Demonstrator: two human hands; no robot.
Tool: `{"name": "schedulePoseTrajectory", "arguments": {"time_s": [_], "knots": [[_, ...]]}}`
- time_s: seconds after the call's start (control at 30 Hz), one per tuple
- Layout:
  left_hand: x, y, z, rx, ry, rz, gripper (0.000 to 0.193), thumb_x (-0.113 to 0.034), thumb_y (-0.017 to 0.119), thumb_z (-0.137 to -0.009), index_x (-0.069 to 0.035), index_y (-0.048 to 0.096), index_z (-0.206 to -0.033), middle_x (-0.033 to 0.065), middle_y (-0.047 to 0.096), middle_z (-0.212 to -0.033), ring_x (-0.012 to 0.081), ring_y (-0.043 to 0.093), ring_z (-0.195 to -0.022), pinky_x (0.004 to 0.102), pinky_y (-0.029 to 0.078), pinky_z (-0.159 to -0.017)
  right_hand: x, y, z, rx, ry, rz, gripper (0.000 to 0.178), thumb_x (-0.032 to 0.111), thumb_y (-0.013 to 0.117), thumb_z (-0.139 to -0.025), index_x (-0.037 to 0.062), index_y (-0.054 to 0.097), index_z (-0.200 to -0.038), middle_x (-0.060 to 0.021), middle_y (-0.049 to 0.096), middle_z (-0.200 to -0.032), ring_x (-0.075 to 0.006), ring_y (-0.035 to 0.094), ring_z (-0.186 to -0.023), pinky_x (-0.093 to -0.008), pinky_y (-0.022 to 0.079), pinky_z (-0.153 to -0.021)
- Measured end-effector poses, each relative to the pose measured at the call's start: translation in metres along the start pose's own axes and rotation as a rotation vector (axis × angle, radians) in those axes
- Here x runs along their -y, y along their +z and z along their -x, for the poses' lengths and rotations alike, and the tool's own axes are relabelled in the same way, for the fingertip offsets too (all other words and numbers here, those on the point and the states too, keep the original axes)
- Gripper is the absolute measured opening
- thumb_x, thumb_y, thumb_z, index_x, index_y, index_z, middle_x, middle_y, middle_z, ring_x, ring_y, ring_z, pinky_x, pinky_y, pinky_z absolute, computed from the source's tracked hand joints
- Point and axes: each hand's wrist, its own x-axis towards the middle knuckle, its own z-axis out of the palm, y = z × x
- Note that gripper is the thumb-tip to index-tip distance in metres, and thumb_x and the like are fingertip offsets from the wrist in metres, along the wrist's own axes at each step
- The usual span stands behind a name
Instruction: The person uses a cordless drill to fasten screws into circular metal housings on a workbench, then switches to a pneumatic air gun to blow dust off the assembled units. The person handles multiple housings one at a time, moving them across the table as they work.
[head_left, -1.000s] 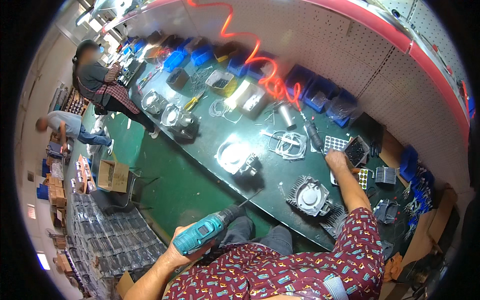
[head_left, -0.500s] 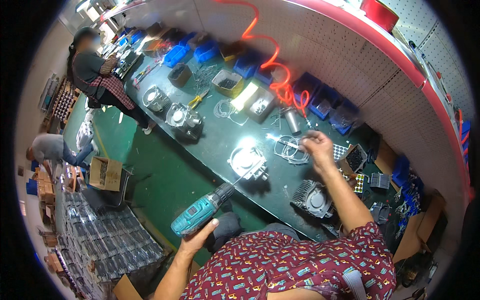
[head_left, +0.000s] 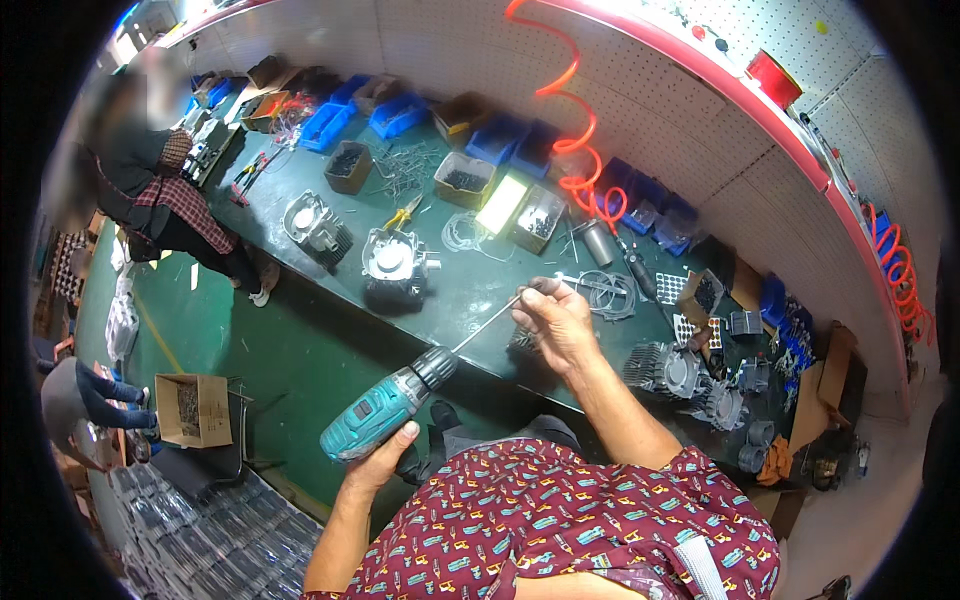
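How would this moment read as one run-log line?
left hand: holds teal cordless drill | right hand: at tip of long bit | workbench: finned metal housings

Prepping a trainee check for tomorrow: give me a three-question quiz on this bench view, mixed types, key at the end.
1. Multiple choice. What does the left hand hold?
a) a pair of pliers
b) a teal drill
c) a blue bin
2. True or false. The right hand is wrapped around the drill's chuck.
3. Fill in. The coiled hose hanging over the bench is ____ in colour.

Key:
1. b
2. False; it is at the far end of the long bit.
3. orange-red
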Motion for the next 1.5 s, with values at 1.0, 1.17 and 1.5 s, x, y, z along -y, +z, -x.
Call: {"name": "schedulePoseTrajectory", "arguments": {"time_s": [1.0, 1.17, 1.5], "knots": [[-0.042, -0.060, -0.064, -0.203, -0.013, 0.139, 0.047, -0.034, 0.071, -0.089, 0.004, 0.057, -0.113, 0.0102, 0.058, -0.080, 0.0218, 0.057, -0.076, 0.0382, 0.050, -0.075, -0.088, -0.153, -0.263, 0.418, -0.270, 2.236, 0.016, -0.001, 0.059, -0.078, 0.0002, 0.072, -0.088, -0.0222, 0.071, -0.096, -0.0375, 0.071, -0.092, -0.0442, 0.059, -0.080], [-0.036, -0.070, -0.069, -0.169, 0.034, 0.113, 0.042, -0.028, 0.068, -0.091, 0.006, 0.057, -0.113, 0.0106, 0.058, -0.083, 0.0217, 0.056, -0.077, 0.0396, 0.050, -0.076, -0.090, -0.171, -0.272, 0.461, -0.434, 2.297, 0.014, 0.005, 0.058, -0.081, 0.0037, 0.072, -0.082, -0.0182, 0.072, -0.087, -0.0312, 0.073, -0.086, -0.0406, 0.060, -0.074], [-0.033, -0.112, -0.112, 0.068, 0.023, 0.080, 0.039, -0.024, 0.063, -0.093, 0.006, 0.057, -0.117, 0.0112, 0.060, -0.085, 0.0217, 0.057, -0.080, 0.0386, 0.050, -0.080, 0.002, -0.050, -0.206, -0.009, 0.005, 0.814, 0.024, 0.003, 0.067, -0.083, -0.0071, 0.068, -0.105, -0.0119, 0.071, -0.085, -0.0163, 0.070, -0.077, -0.0284, 0.060, -0.070]]}}
